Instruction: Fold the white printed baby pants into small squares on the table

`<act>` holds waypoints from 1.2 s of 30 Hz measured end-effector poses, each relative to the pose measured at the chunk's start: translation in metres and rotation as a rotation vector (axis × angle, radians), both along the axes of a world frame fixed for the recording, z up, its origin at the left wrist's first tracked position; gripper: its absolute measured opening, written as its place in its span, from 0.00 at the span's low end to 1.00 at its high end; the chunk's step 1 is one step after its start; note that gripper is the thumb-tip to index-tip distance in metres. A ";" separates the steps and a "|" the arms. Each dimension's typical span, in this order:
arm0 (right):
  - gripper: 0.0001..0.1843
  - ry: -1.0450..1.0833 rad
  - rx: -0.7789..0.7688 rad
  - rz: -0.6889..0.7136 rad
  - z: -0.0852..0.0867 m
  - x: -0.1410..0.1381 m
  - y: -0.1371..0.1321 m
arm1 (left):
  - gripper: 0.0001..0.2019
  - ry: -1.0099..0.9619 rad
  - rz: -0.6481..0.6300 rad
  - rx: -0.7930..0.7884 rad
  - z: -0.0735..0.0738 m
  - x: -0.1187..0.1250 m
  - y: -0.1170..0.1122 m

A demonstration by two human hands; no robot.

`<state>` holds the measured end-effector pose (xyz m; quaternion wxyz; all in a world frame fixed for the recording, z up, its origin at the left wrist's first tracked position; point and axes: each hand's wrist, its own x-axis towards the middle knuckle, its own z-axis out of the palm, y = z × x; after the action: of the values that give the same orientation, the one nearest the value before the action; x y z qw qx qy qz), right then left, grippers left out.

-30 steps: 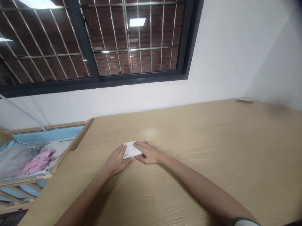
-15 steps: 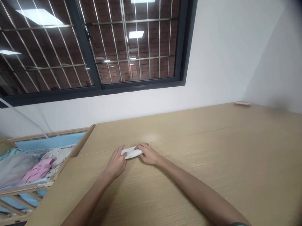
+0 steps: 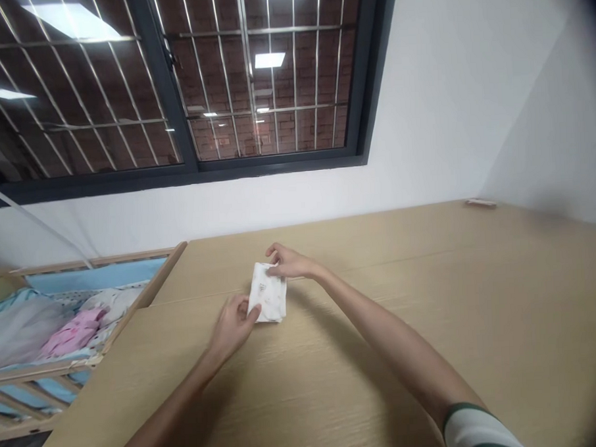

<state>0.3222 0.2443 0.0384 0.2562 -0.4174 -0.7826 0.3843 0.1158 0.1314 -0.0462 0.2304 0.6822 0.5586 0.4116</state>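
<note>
A small white cloth (image 3: 267, 294), folded into a flat rectangle with tiny printed figures, is above the wooden surface (image 3: 343, 353). At its lower left edge my left hand (image 3: 234, 324) pinches it, thumb on the near face and fingers behind. My right hand (image 3: 292, 262) is at the top right edge. Its thumb lies against the cloth while the other fingers are spread apart above it. Whether the cloth's bottom edge touches the surface, I cannot tell.
To the left stands a wooden crib (image 3: 159, 282) with blue lining, holding pink clothing (image 3: 75, 331) and pale bedding. A barred window (image 3: 270, 165) is in the white wall ahead. Some small flat object (image 3: 481, 203) lies in the far right corner.
The cloth was a narrow strip held at both ends; now its broad printed face shows. My right hand has moved up and spread its fingers, while the left keeps its grip.
</note>
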 end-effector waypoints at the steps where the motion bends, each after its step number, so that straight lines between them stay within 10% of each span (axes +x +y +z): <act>1: 0.26 -0.035 -0.013 0.000 -0.006 -0.002 0.007 | 0.19 0.016 0.006 -0.019 -0.007 0.003 0.000; 11: 0.17 -0.150 0.124 -0.032 -0.093 -0.030 0.036 | 0.17 0.339 0.108 0.059 -0.036 0.016 -0.001; 17: 0.20 -0.146 0.329 0.124 -0.079 -0.028 0.012 | 0.24 0.603 -0.021 0.349 -0.047 0.038 -0.030; 25: 0.27 -0.259 0.374 0.554 -0.076 -0.023 -0.043 | 0.21 0.686 -0.110 0.205 -0.049 0.048 -0.041; 36: 0.29 -0.306 0.304 0.524 -0.101 -0.015 -0.004 | 0.28 0.643 -0.079 0.286 -0.064 0.047 -0.037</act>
<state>0.3074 0.2402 -0.0626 0.0877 -0.2120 -0.9410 0.2489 0.1632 0.0947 -0.1102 -0.0393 0.8234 0.5123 0.2409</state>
